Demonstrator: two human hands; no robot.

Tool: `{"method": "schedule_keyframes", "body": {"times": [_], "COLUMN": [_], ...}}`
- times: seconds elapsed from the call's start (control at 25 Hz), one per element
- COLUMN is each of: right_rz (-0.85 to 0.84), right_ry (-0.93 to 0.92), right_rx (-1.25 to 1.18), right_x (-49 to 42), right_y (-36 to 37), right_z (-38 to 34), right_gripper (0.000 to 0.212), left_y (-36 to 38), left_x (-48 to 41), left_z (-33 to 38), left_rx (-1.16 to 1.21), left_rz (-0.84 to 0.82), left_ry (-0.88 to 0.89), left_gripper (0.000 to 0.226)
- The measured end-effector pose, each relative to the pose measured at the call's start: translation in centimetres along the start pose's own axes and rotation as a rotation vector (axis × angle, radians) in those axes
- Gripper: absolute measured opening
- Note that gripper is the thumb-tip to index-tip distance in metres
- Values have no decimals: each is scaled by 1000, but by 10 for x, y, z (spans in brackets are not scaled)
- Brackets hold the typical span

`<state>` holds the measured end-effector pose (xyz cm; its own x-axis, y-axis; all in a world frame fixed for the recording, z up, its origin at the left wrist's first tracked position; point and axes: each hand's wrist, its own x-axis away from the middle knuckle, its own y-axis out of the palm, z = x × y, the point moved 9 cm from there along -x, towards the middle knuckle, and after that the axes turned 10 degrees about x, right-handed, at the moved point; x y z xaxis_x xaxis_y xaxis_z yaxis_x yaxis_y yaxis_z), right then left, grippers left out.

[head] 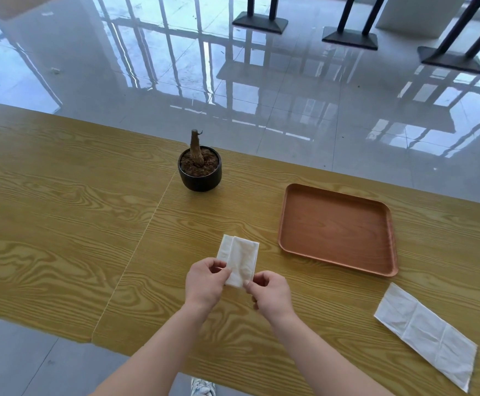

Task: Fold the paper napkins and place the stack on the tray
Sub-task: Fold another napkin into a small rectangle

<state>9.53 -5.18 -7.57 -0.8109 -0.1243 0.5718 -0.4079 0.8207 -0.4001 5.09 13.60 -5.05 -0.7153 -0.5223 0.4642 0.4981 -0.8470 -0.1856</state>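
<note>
My left hand (204,284) and right hand (271,292) each pinch the near end of the part-folded napkin (240,257), whose long axis points away from me. The tray (336,227) lies to its right, nearer my right hand. An unfolded napkin (424,335) lies farther right on the bench (61,210).

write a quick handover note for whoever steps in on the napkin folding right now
Left hand: pinches the near left corner of the partly folded napkin.
Right hand: pinches its near right corner.
That napkin is at the middle of the table, left of the tray.
Second napkin: a long flat strip at the near right, apart from the tray.
Done: first napkin folded partway.
Left: finish this fold, fold the second napkin, stack both, set the stack on the tray, which holds no napkin yet.
</note>
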Motion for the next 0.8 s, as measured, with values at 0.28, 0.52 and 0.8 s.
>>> {"method": "schedule_keyframes", "body": {"times": [0.28,0.52,0.8], "right_rz": [84,89,95], "right_ry": [73,66,75], "right_rx": [51,162,212], "right_x": [-24,-26,-28], "right_y": [24,28,26], "right_z": [-7,-10,-12], "right_gripper": [10,13,16], "left_y": [-10,-10,-10], "left_x": [-46,-54,-61], "left_z": [2,-4,-3], "left_rx": [-251,-349,-422], "left_rz": [-24,-65,-91], "left_ry": [19,17,56], "left_gripper": [3,5,4]}}
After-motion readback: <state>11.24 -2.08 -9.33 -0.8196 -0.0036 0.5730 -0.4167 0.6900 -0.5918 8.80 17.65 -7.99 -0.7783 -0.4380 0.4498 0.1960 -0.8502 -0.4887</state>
